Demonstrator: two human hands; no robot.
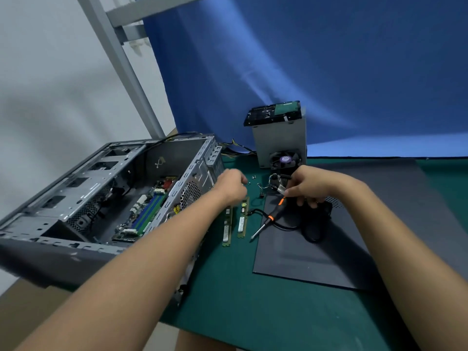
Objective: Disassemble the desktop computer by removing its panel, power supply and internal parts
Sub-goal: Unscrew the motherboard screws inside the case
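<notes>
The open computer case (pixel 106 198) lies on its side at the left edge of the table (pixel 228 287). Beside it lie 2 memory sticks (pixel 242 221). The left hand (pixel 231 184) is curled near some screws (pixel 254 177); whether it holds one I cannot tell. The right hand (pixel 309 184) pinches a small silver part (pixel 281 190).

No words can be read here.
One sign shows: a small yellow sticker (pixel 176 210) with a black mark, on the open grey metal computer case (pixel 63 257). The white labels on the two green memory sticks (pixel 242 221) and the round purple label (pixel 285 159) on the black fan (pixel 274 160) are too blurry.
</notes>
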